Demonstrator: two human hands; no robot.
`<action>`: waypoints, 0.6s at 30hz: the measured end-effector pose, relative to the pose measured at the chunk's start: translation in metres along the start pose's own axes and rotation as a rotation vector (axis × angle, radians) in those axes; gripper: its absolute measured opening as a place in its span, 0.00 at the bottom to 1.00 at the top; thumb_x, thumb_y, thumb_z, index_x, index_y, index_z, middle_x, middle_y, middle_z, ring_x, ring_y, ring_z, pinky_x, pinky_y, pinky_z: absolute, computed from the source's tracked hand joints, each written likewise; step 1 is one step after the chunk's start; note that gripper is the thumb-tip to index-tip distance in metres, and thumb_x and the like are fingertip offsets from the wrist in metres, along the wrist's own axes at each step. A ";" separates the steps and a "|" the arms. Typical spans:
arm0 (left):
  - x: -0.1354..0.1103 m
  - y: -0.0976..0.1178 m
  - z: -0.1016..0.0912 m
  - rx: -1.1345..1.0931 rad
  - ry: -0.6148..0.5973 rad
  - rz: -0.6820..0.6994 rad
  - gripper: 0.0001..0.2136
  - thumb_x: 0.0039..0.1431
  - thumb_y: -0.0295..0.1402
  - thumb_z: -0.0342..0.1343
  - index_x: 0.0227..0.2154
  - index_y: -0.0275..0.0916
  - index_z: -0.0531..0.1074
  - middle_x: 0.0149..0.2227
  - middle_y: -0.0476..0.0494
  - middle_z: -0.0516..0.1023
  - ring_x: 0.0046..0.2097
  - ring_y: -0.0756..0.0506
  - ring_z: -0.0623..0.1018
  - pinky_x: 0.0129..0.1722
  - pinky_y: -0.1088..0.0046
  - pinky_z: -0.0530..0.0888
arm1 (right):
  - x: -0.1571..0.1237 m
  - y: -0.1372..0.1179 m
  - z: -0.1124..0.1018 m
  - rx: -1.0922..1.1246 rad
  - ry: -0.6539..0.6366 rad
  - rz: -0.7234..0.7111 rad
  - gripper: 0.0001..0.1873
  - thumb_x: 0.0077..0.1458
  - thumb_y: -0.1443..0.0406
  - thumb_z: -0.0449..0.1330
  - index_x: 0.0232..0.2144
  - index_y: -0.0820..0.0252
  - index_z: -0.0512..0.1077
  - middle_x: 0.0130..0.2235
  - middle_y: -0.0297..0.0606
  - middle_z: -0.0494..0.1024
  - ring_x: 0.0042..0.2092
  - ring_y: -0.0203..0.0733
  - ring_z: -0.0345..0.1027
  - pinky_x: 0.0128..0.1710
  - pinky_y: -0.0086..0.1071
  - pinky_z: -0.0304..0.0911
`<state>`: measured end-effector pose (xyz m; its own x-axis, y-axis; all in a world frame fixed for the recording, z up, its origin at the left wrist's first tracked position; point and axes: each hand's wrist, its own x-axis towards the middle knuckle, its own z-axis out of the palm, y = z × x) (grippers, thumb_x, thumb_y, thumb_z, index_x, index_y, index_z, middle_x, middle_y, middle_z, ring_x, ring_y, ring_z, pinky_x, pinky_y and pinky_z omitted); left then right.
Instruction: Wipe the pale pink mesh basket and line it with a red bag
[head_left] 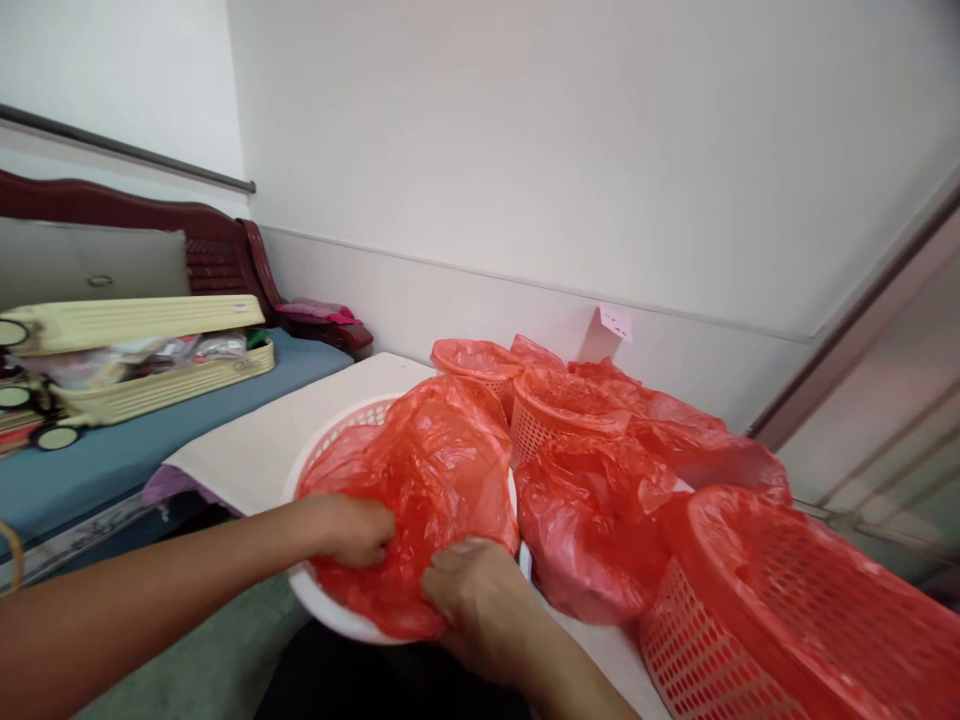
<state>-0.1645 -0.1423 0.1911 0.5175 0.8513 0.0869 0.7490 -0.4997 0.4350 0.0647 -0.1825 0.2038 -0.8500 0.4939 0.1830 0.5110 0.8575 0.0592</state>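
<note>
A red plastic bag (431, 470) is draped over a round white basket (334, 428) at the near edge of a white table (285, 425). My left hand (349, 528) is closed on the bag's lower left part. My right hand (469, 590) grips the bag's lower edge at the basket rim, fingers curled under. Both hands press the bag against the basket.
Several more baskets lined with red bags stand behind and to the right, one of them small (551, 415) and one large and lying on its side (757, 610). A blue-covered bench (97, 460) at left holds an open yellow suitcase (142, 350). The wall is close behind the table.
</note>
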 end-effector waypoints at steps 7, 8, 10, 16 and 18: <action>-0.058 0.005 -0.028 0.088 0.073 0.124 0.11 0.67 0.37 0.45 0.34 0.41 0.70 0.30 0.49 0.74 0.31 0.48 0.73 0.32 0.70 0.62 | 0.005 0.012 -0.006 0.029 -0.001 0.023 0.08 0.53 0.60 0.63 0.29 0.58 0.70 0.32 0.32 0.79 0.32 0.38 0.71 0.32 0.34 0.56; -0.066 0.002 -0.024 0.132 0.134 0.162 0.09 0.66 0.37 0.46 0.35 0.41 0.69 0.30 0.48 0.74 0.32 0.47 0.72 0.33 0.70 0.62 | 0.008 0.014 -0.008 0.032 -0.009 0.025 0.08 0.54 0.60 0.63 0.29 0.58 0.70 0.32 0.33 0.79 0.33 0.38 0.71 0.33 0.34 0.56; -0.078 -0.006 -0.013 0.241 0.279 0.281 0.05 0.65 0.34 0.49 0.34 0.41 0.67 0.30 0.48 0.72 0.32 0.46 0.70 0.34 0.69 0.62 | 0.012 0.015 -0.010 0.034 -0.025 0.013 0.06 0.55 0.61 0.61 0.30 0.58 0.70 0.33 0.33 0.78 0.34 0.38 0.70 0.34 0.34 0.57; -0.075 -0.018 0.014 0.342 0.555 0.383 0.07 0.63 0.29 0.48 0.28 0.41 0.60 0.26 0.49 0.67 0.30 0.46 0.65 0.33 0.67 0.59 | 0.005 0.018 -0.006 0.029 0.056 0.087 0.11 0.54 0.60 0.63 0.37 0.59 0.70 0.40 0.39 0.76 0.41 0.45 0.67 0.44 0.40 0.60; -0.071 -0.017 0.014 0.354 0.574 0.384 0.07 0.63 0.29 0.48 0.28 0.41 0.60 0.26 0.49 0.66 0.29 0.46 0.64 0.32 0.67 0.58 | -0.006 0.019 -0.004 0.071 0.136 0.130 0.15 0.55 0.63 0.62 0.45 0.61 0.70 0.46 0.44 0.74 0.47 0.48 0.65 0.51 0.45 0.60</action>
<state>-0.2078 -0.1968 0.1647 0.5443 0.5095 0.6664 0.6984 -0.7153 -0.0235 0.0795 -0.1698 0.2080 -0.7498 0.5812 0.3162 0.6010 0.7981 -0.0418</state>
